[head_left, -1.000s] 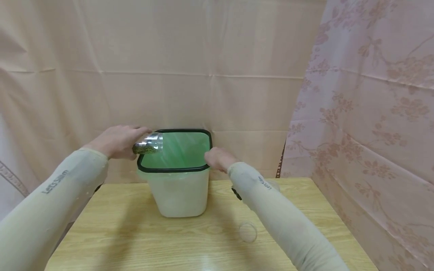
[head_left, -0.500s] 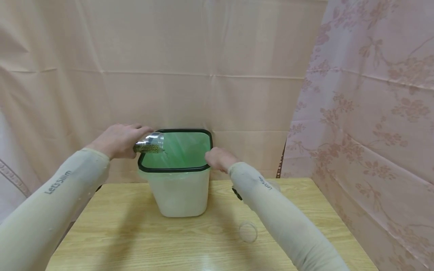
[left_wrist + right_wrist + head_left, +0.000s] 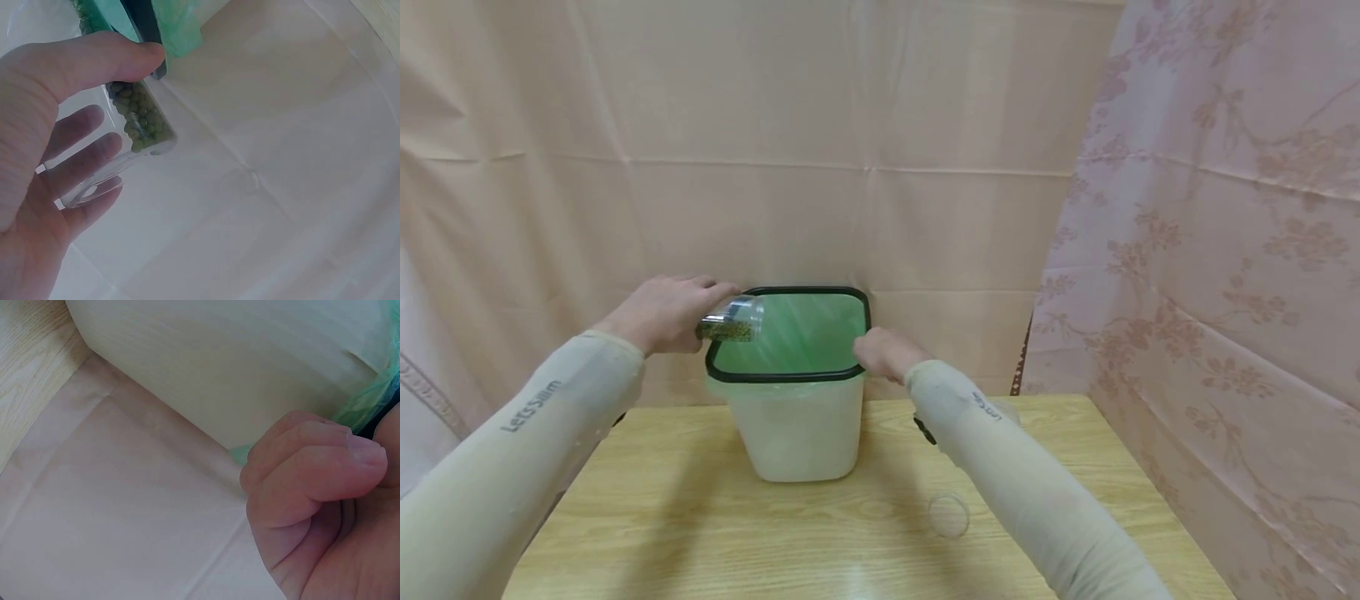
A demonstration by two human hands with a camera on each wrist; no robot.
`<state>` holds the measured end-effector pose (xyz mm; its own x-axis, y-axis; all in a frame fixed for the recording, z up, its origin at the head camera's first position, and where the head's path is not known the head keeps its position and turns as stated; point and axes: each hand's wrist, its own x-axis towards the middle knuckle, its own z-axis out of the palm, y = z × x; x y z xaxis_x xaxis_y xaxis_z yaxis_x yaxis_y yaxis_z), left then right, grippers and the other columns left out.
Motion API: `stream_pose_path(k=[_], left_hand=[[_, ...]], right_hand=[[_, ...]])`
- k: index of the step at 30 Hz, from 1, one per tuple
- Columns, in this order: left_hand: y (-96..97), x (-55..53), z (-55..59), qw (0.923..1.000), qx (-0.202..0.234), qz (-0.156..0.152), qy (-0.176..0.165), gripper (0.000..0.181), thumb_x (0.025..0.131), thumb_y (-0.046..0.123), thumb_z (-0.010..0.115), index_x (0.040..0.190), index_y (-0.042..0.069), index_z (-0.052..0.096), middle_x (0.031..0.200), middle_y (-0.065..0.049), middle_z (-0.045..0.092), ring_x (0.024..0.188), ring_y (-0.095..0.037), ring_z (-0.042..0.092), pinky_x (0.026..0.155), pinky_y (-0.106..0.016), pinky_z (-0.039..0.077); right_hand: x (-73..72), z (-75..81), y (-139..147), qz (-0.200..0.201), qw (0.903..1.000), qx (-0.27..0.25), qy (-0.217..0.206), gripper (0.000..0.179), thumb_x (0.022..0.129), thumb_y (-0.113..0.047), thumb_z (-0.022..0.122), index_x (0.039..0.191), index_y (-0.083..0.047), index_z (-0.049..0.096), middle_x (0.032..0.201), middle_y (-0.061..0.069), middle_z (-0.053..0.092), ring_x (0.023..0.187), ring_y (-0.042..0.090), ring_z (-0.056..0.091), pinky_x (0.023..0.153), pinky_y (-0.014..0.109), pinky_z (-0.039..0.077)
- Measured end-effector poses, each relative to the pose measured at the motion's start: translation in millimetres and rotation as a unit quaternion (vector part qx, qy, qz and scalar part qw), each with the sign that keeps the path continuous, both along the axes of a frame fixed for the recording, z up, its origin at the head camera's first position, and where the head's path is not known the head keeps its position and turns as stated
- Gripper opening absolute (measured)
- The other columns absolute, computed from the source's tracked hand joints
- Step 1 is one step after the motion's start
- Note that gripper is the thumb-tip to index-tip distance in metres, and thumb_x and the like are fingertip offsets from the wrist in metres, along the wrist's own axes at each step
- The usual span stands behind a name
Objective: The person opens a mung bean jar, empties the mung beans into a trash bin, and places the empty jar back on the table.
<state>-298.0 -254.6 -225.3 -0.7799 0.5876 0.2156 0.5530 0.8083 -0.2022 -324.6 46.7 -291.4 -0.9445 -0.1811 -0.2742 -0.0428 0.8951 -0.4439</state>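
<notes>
My left hand (image 3: 670, 312) grips a clear jar (image 3: 751, 310) that lies nearly on its side, its mouth pointing right over the bin's opening. Small green beans (image 3: 140, 115) rest along the jar's lower side; in the left wrist view my thumb crosses the jar and the other fingers show behind it. The whitish bin (image 3: 797, 433) stands on the table, lined with a green plastic bag (image 3: 820, 325) under a black rim (image 3: 782, 377). At the rim's right side, my right hand (image 3: 887, 352) holds on with curled fingers (image 3: 294, 481).
A clear round lid (image 3: 949, 514) lies on the wooden table (image 3: 775, 542), in front and to the right of the bin. Another clear object (image 3: 1006, 410) is partly hidden behind the right forearm. Curtains (image 3: 925, 217) hang close behind the table and along its right side.
Half a second ago small specks showed just outside the jar's mouth; now none show there. The jar has shifted very slightly right over the second. The right hand stays at the rim.
</notes>
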Motion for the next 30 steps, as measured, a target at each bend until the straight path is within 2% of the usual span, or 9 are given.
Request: stream_pose_path(k=[6, 14, 19, 24, 30], left_hand=[[5.0, -3.4, 4.0, 0.9993, -0.018, -0.019, 0.027, 0.082, 0.060, 0.000, 0.094, 0.133, 0.009, 0.057, 0.107, -0.015, 0.066, 0.085, -0.031, 0.064, 0.076, -0.051, 0.056], [2.8, -3.1, -1.3, 0.9985, -0.024, -0.030, 0.039, 0.082, 0.059, 0.000, 0.094, 0.132, 0.009, 0.058, 0.104, -0.014, 0.066, 0.089, -0.033, 0.065, 0.081, -0.055, 0.054], [-2.0, -2.7, -3.4, 0.9974, -0.025, -0.033, 0.059, 0.081, 0.058, 0.000, 0.093, 0.131, 0.008, 0.058, 0.103, -0.014, 0.066, 0.090, -0.034, 0.065, 0.081, -0.055, 0.054], [-1.2, -2.7, -4.1, 0.9968, -0.033, -0.034, 0.064, 0.079, 0.060, -0.002, 0.092, 0.131, 0.005, 0.059, 0.106, -0.016, 0.067, 0.094, -0.035, 0.065, 0.084, -0.055, 0.054], [3.6, -4.2, -2.9, 0.9966, -0.049, -0.025, 0.061, 0.080, 0.063, 0.002, 0.094, 0.135, 0.004, 0.057, 0.114, -0.018, 0.067, 0.101, -0.038, 0.065, 0.088, -0.057, 0.052]], right_hand=[[0.4, 4.6, 5.0, -0.006, 1.0000, -0.006, 0.003, 0.034, 0.101, -0.028, 0.031, 0.076, -0.013, 0.049, 0.052, -0.002, 0.038, 0.040, 0.014, 0.029, 0.040, 0.029, 0.026], [3.2, 2.1, 3.7, 0.000, 0.9999, -0.016, -0.001, 0.036, 0.103, -0.028, 0.032, 0.077, -0.012, 0.051, 0.058, 0.000, 0.043, 0.041, 0.015, 0.031, 0.041, 0.029, 0.029], [1.9, 0.9, -2.4, 0.002, 0.9998, -0.018, 0.005, 0.035, 0.103, -0.029, 0.032, 0.079, -0.012, 0.052, 0.060, 0.000, 0.044, 0.042, 0.014, 0.030, 0.042, 0.029, 0.029], [-0.2, 0.1, -4.4, -0.004, 0.9998, -0.019, 0.003, 0.035, 0.103, -0.028, 0.033, 0.076, -0.013, 0.049, 0.056, -0.001, 0.040, 0.041, 0.014, 0.030, 0.042, 0.029, 0.028], [-4.2, 1.3, -2.3, -0.001, 0.9998, -0.010, 0.016, 0.034, 0.102, -0.028, 0.033, 0.077, -0.012, 0.049, 0.058, 0.000, 0.044, 0.041, 0.014, 0.032, 0.040, 0.028, 0.028]])
